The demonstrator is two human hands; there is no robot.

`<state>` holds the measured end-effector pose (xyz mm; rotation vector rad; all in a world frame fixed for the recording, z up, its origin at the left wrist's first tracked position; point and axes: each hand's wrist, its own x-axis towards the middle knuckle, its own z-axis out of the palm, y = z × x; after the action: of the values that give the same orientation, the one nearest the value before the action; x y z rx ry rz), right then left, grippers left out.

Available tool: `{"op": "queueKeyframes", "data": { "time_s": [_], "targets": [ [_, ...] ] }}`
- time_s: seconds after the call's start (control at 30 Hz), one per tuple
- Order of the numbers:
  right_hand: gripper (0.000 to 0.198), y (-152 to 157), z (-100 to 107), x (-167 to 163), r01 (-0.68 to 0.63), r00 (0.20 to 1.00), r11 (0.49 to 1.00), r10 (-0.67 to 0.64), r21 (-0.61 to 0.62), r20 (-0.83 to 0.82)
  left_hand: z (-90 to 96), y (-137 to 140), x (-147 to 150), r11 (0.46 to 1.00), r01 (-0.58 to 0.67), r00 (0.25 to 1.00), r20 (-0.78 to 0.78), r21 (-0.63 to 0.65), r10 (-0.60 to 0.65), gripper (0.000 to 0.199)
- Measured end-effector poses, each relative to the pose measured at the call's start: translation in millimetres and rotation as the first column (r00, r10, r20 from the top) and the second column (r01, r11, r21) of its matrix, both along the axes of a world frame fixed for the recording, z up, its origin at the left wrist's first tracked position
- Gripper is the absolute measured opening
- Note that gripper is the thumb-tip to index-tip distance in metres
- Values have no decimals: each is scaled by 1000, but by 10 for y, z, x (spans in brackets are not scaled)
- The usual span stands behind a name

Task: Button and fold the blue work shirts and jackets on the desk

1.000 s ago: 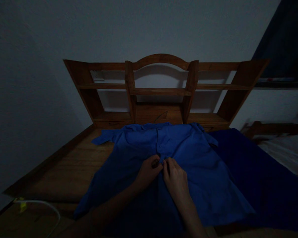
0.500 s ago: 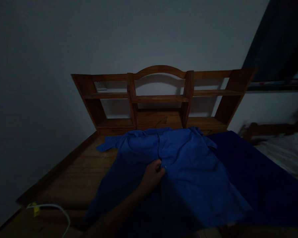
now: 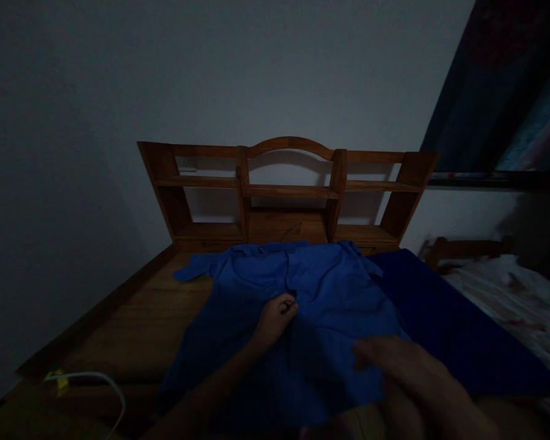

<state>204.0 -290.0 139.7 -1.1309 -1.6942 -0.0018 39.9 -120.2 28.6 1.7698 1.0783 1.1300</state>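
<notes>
A blue shirt (image 3: pixel 334 284) lies spread out on the wooden surface, its front opening running down the middle. My left hand (image 3: pixel 279 311) is closed on the edge of that opening, with thumb and forefinger pinching the cloth about halfway down. Lower right, my right hand (image 3: pixel 394 360) hovers over or near the shirt's lower right side. It is smeared by motion, so I cannot make out whether its fingers hold anything.
A wooden headboard with shelves (image 3: pixel 288 192) stands against the wall behind the shirt. Dark blue cloth (image 3: pixel 458 330) lies to the right, with pale crumpled bedding (image 3: pixel 513 293) beyond it. A white cable (image 3: pixel 96 374) with a yellow tag curves at lower left.
My right hand has come into view from the lower right. My left hand keeps its pinch on the shirt's front edge. The view has shifted slightly to the right.
</notes>
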Motion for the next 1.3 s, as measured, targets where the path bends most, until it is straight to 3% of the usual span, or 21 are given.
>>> {"op": "queueKeyframes", "data": {
  "time_s": [0.07, 0.2, 0.33, 0.47, 0.63, 0.73, 0.83, 1.0, 1.17, 1.3],
  "targets": [
    [24, 397, -109, -8, 0, 999, 1000, 0, 15, -35, -3, 2, -9, 1000, -6, 1000, 1, -6, 6, 22],
    [23, 1117, -527, -84, -29, 998, 970, 16, -242, -55, -32, 23, -20, 999, -44, 999, -23, 5, 44, 23],
    [24, 1337, -880, -164, -47, 996, 963, 26, -267, -82, -46, 25, -30, 997, -64, 998, -21, 35, 65, 24],
    [26, 1305, -999, -161, -47, 991, 953, 7, -300, -133, -30, 8, -15, 998, -60, 998, -26, 13, 60, 24],
    [26, 1067, -915, -57, -96, 986, 941, 45, -323, -163, 63, -38, -9, 996, -95, 996, -1, 6, 95, 22],
    [21, 746, -816, 15, -112, 990, 949, 82, -295, -112, 172, -253, -103, 975, -208, 976, -49, 77, 212, 22],
    [17, 422, -804, 43, -175, 984, 936, 178, -304, -19, 233, -651, -223, 945, -277, 941, -148, 175, 303, 17],
    [24, 210, -1040, 3, -136, 949, 930, 221, -341, 223, 42, -1152, -235, 949, -225, 930, -242, 220, 277, 21],
    [32, 233, -1248, -11, -40, 927, 947, 154, -319, 341, -169, -1145, -150, 953, -144, 950, -231, 266, 208, 32],
    [24, 262, -1261, -41, -82, 960, 950, 156, -300, 233, -116, -1103, -120, 971, -86, 956, -255, 223, 143, 26]
  ]
}}
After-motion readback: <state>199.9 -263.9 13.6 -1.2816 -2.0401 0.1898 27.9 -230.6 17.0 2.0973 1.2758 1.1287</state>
